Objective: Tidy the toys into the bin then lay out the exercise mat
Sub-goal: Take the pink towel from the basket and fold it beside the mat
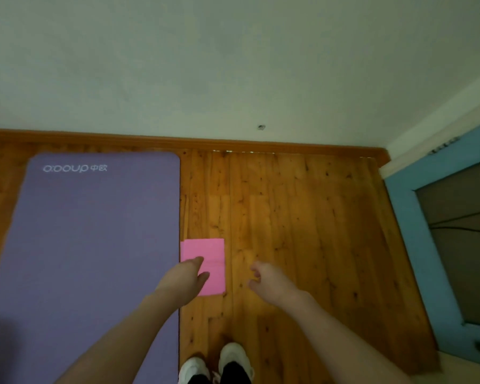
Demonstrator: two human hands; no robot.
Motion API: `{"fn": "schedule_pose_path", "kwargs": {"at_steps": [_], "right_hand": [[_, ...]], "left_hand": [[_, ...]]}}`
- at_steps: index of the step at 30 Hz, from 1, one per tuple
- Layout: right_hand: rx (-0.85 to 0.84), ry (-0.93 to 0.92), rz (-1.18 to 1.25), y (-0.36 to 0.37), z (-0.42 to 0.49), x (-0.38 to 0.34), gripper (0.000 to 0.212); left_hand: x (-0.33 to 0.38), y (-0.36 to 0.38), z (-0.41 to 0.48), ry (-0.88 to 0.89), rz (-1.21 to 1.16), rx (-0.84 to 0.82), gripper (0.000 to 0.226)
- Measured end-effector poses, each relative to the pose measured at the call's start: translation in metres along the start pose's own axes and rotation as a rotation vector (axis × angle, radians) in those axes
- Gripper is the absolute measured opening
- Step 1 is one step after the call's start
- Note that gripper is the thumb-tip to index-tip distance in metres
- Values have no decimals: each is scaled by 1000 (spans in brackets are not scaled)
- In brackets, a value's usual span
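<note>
A purple exercise mat (94,231) lies unrolled flat on the wooden floor at the left, its white logo at the far end near the wall. A folded pink cloth (208,253) lies on the floor right beside the mat's right edge. My left hand (186,278) reaches forward over the near part of the pink cloth with relaxed fingers and holds nothing. My right hand (266,278) hangs over bare floor to the right of the cloth, fingers loosely curled and empty. No toys or bin are in view.
A wooden skirting board (233,144) runs along the pale wall ahead. A blue door frame (416,245) with a glass panel stands at the right. My white shoes (216,367) stand on the floor at the bottom centre, just right of the mat.
</note>
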State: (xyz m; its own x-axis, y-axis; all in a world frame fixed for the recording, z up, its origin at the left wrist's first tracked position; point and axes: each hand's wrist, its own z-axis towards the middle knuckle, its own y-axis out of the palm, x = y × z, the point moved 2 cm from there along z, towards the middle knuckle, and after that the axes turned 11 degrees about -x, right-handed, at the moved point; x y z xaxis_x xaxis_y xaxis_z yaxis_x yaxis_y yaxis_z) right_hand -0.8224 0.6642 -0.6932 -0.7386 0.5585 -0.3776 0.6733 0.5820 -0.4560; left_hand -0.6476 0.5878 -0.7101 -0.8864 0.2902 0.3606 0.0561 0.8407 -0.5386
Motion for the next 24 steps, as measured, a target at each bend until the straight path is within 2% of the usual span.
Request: {"fn": "schedule_pose_path", "kwargs": {"at_steps": [4,12,19,24], "right_hand": [[39,1,-13,-63,-89,-34,39],[190,9,180,-150,-247,-56,49],[363,74,557,-163,-364,-7,44],[460,94,696,-162,-424,35,44]], "left_hand": [[54,-53,-65,61,-8,-76,51],[161,-124,-176,244,108,-107,52],[272,-137,-245,384,182,-241,54],[345,-125,-273,414,278,-223,55]]}}
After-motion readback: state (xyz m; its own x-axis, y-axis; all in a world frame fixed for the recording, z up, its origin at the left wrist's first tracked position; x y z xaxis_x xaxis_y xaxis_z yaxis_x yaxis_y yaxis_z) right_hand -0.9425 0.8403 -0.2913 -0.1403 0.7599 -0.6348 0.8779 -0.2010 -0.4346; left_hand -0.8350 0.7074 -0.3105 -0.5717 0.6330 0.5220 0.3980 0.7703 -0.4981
